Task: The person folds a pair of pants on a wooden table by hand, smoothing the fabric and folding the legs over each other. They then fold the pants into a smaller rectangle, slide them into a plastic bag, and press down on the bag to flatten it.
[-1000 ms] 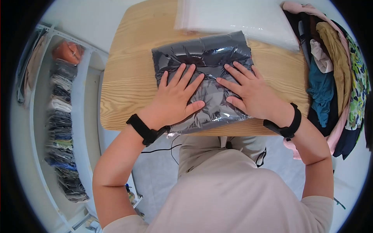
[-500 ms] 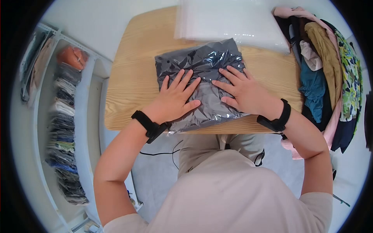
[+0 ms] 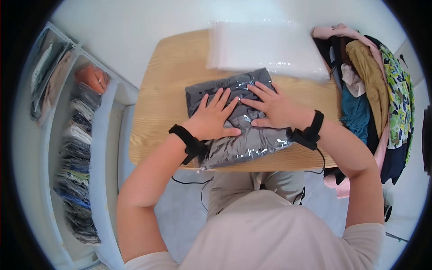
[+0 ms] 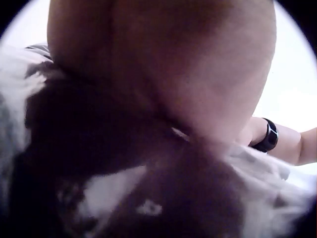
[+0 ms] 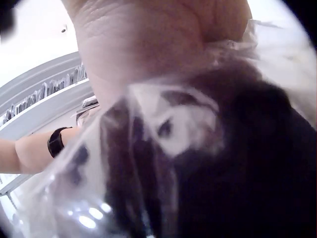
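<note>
A folded dark grey garment in a clear plastic bag (image 3: 261,139) lies at a slant on the wooden table, close to its front edge. My left hand (image 3: 211,118) rests flat on its left half, fingers spread and straight. On the right half my right hand (image 3: 276,105) presses down, palm flat and fingers stretched toward the far left. Both wrist views are filled by the palm of the hand (image 4: 173,64) and shiny plastic over dark cloth (image 5: 228,163); the fingers are hidden there.
A stack of clear plastic bags (image 3: 270,49) lies at the back of the wooden table (image 3: 157,94). A heap of clothes (image 3: 373,85) is at the right. Shelves (image 3: 101,180) at the left hold several bagged garments (image 3: 76,157). A cable (image 3: 191,182) runs below the table.
The head view has tilted, so the table sits lower in it. Both hands stay spread on the bagged garment; the right hand has shifted slightly toward the left hand.
</note>
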`<control>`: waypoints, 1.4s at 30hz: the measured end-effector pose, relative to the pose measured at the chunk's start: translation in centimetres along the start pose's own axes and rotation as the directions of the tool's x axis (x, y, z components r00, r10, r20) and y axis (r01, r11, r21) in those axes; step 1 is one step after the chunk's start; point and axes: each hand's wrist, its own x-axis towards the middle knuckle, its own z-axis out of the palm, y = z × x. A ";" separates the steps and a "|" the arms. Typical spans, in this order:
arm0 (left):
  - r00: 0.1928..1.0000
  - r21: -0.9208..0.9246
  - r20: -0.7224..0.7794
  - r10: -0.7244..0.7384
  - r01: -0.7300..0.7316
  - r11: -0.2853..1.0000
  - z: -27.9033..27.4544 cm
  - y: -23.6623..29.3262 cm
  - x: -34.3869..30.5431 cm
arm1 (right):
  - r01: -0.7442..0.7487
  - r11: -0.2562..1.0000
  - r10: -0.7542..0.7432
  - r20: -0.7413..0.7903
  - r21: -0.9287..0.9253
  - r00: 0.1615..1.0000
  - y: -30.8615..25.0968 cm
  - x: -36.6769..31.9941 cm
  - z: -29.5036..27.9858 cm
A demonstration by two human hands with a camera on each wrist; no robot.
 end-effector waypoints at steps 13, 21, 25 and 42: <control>0.999 -0.056 0.032 0.024 -0.022 0.998 0.7 -0.4 0.4 | -0.012 0.997 0.012 -0.003 0.070 1.000 0.3 0.0 0.5; 0.992 -0.059 0.124 0.000 0.007 0.998 -0.1 -0.2 0.5 | 0.040 0.974 -0.035 -0.024 0.225 0.999 -1.8 -5.0 -6.0; 0.992 0.001 0.121 -0.021 0.021 1.000 -0.9 0.2 0.4 | -0.029 0.973 0.039 -0.036 0.229 0.999 -4.5 -8.9 -3.2; 0.881 -0.324 -0.429 -0.198 0.054 0.945 3.5 5.0 -12.3 | -0.007 0.876 0.151 -0.261 0.483 0.953 -5.0 -9.5 0.6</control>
